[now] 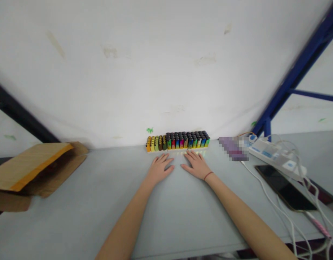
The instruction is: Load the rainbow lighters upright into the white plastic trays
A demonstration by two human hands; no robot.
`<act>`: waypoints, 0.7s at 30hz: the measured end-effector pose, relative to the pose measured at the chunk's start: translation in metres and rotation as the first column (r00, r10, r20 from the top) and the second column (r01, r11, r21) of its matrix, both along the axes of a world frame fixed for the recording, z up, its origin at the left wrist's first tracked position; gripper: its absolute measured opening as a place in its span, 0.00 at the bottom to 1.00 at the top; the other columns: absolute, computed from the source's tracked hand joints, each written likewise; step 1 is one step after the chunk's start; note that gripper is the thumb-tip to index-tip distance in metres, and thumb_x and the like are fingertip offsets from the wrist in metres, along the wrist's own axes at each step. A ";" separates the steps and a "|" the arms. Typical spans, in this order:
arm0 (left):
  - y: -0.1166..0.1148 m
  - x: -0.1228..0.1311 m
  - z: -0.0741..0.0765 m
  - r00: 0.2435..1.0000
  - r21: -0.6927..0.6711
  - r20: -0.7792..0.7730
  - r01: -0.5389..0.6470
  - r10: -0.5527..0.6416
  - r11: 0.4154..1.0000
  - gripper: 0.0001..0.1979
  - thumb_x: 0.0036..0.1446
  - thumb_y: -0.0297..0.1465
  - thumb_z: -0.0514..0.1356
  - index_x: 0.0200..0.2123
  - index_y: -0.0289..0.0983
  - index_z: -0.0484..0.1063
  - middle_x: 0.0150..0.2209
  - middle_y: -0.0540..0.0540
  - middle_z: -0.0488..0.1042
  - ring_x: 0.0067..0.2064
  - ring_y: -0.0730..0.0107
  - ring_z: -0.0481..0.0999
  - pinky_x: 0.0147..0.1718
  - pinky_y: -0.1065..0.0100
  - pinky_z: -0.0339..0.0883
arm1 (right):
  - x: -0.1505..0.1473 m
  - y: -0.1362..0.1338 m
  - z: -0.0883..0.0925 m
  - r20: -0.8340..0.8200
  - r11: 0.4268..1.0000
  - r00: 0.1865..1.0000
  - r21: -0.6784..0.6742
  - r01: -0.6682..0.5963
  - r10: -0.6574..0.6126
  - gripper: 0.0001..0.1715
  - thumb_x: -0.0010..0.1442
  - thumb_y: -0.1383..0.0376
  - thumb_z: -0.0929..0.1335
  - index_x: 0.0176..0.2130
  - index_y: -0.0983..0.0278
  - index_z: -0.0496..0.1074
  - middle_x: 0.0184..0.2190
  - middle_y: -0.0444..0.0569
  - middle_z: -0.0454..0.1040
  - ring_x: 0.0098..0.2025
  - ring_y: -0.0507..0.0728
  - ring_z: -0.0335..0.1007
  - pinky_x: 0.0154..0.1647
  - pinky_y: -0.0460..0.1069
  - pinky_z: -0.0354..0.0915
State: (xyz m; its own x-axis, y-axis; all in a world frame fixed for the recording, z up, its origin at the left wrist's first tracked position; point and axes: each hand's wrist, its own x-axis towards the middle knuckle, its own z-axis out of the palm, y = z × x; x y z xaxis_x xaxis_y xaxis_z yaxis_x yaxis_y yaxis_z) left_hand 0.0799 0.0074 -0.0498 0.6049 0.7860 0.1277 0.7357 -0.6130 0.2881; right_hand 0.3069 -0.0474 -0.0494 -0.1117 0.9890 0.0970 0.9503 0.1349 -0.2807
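Both palms lie face down on the grey tabletop [177, 216]. My left hand [160, 169] rests with fingers spread and holds nothing. To its right, my right hand [196, 165] is flat too, its fingers apart and a thin red band around the wrist. Just beyond my fingertips, rows of lighters stand upright against the wall. Those on the left [156, 143] are yellow, pale green and brown with gold-coloured tops. The longer group on the right [188, 140] has bright multicoloured bodies and black tops. A narrow pale edge runs along their base.
An open cardboard box [58, 171] lies on the left. At right are a phone [285, 187], a white power strip [277, 157], tangled white cables [266, 193] and a blurred-out purple item [231, 147]. Blue metal posts [293, 72] frame the white wall [166, 72].
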 end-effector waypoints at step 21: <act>-0.001 -0.001 0.003 1.000 -0.008 -0.027 0.010 -0.010 1.000 0.23 0.67 0.42 0.52 0.62 0.42 0.69 0.69 0.41 0.60 0.71 0.53 0.56 0.67 0.45 0.48 | 0.088 0.013 -0.009 -0.159 0.824 0.843 0.179 0.537 -0.514 0.22 0.58 0.65 0.64 0.49 0.75 0.73 0.47 0.70 0.77 0.51 0.71 0.73 0.53 0.62 0.65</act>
State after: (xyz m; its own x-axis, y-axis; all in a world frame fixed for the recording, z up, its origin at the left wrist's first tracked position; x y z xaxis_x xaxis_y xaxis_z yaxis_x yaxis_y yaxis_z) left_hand 0.0788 0.0067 -0.0470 0.6162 0.7805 0.1053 0.7367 -0.6185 0.2733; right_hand 0.3953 -0.0342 -0.0580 0.4406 0.8499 0.2891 0.8622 -0.3111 -0.3997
